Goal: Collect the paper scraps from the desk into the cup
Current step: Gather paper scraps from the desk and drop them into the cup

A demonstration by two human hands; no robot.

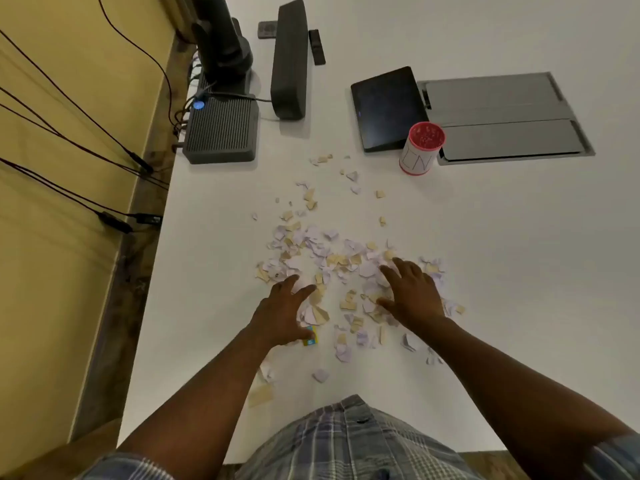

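While both of my hands lie among the litter, the parts read as follows.

Desk (485,271): smooth, matte white top; its left edge meets a yellow wall (52,237) strung with dark cables.

Paper scraps (332,258): small torn pieces, ragged-edged, pale lilac and tan, thin and flat; thickest in a band just beyond my fingertips, thinning toward the cup.

Left hand (282,313): palm down, fingers spread wide over the scraps, gripping nothing that I can see; it partly covers a small blue-and-yellow piece (310,337) whose nature is unclear.

Right hand (412,296): palm down, fingers loosely splayed, pressing flat on the scraps; what lies beneath the palm is hidden.

Cup (420,148): cylindrical, white wall with faint hand-drawn marks I cannot read, red rim and inside; stands upright well beyond the scraps, just beside a dark tablet (388,105).

Grey panel (505,119): flat, rectangular, set into the desk just beside the cup.

Ribbed grey box (221,129): blue light at one corner.

Shirt (346,441): plaid cloth, cut off below.
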